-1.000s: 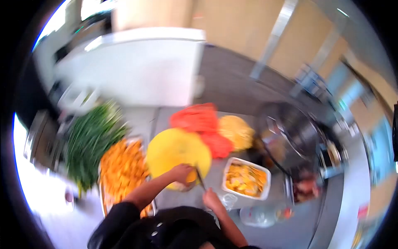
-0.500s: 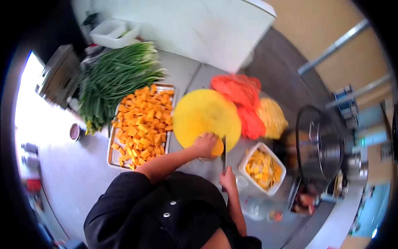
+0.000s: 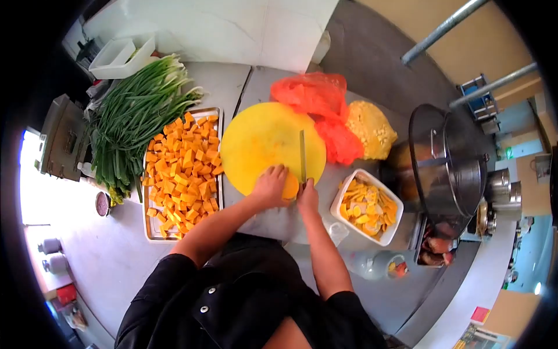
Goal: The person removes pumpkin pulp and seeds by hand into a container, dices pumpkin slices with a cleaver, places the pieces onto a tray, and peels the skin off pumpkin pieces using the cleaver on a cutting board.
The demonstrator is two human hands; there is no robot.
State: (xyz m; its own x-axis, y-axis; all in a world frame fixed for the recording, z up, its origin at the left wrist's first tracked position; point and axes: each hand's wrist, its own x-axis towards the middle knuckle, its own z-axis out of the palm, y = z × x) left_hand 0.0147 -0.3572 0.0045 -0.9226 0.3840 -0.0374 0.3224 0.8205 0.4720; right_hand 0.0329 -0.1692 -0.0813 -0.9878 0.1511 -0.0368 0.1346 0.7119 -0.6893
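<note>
A round yellow cutting board (image 3: 261, 139) lies on the grey counter. Near its lower edge my left hand (image 3: 271, 187) grips an orange piece of squash (image 3: 290, 186) from the left side. My right hand (image 3: 308, 198) is closed on the handle of a knife (image 3: 303, 154), whose blade points away over the board, just right of the squash. Left of the board, a metal tray (image 3: 221, 139) is heaped with orange cubes (image 3: 183, 174). To the right stands a white container (image 3: 394, 230) of orange and yellow peelings (image 3: 366, 206).
Green onions (image 3: 136, 113) and a white bin (image 3: 110, 61) lie at the far left. Behind the board are red plastic bags (image 3: 311, 96) and a yellow lumpy mass (image 3: 370, 129). A large dark pot (image 3: 447, 174), a tray of meat (image 3: 436, 247) and a clear bottle (image 3: 372, 264) are at the right.
The view has shifted and steadied. The knife has moved from beside the squash, pointing farther up the board, and my right hand is now closer to my left.
</note>
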